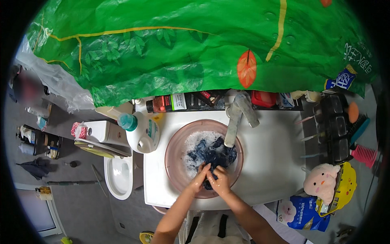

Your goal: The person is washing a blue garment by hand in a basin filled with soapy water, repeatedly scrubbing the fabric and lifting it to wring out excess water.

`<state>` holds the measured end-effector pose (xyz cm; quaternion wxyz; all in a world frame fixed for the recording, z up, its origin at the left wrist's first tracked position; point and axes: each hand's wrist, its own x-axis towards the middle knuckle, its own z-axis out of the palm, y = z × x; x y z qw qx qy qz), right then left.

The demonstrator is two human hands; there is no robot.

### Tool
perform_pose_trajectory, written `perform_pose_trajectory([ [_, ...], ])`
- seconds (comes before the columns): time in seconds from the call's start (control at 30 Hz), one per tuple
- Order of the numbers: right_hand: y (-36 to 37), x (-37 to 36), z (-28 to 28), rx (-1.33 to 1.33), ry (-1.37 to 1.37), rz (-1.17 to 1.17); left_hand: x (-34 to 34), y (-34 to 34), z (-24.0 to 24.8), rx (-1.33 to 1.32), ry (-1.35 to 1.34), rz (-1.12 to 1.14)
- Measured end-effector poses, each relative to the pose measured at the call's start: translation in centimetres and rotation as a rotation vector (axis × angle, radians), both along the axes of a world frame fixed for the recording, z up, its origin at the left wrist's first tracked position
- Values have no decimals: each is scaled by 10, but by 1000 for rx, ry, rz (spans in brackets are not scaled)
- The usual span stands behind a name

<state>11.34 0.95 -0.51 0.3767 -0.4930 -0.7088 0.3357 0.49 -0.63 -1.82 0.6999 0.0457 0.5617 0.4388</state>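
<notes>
A dark blue cloth (212, 152) lies bunched in sudsy water inside a pinkish round basin (174, 177). White foam (191, 143) gathers along the basin's left and upper side. My left hand (199, 179) and my right hand (219, 180) meet at the cloth's near edge, both wet, their fingers closed on the fabric close together. Part of the cloth bunches between and below the fingers. Over the basin's right rim reaches the spout of a grey faucet (234, 122).
The basin sits in a white sink (272, 162). A white detergent bottle with a teal cap (140, 132) stands at the sink's left corner. Tubes and a red box (264, 99) line the back ledge under a green plastic sheet (162, 61). A toilet (118, 175) stands left; a blue package (302, 213) lies right.
</notes>
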Motion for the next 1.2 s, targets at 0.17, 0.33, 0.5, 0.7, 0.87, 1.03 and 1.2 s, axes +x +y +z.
perform_pose_trajectory([
  [0.17, -25, -5, -25, -608, 586, -251, -14, 24, -4, 267, 138, -46],
  [0.33, 37, 18, -34, -1481, 1291, -237, 24, -11, 38, 669, 874, -314],
  [0.5, 15, 17, -75, -1459, 1348, -52, 42, -20, 39, 605, 1115, -416],
  [0.7, 23, 0, -5, -1537, 1388, -66, 12, 1, 24, 762, 1490, -228],
  [0.87, 20, -8, -38, -1508, 1486, 221, 24, -17, 23, 959, 1367, -226],
  [1.03, -10, -9, -99, -1238, 1335, -213, 30, -7, 11, 799, 1156, -127],
  [1.2, 16, -5, -37, -814, -72, -145, 15, -5, 10, 102, 0, 374],
])
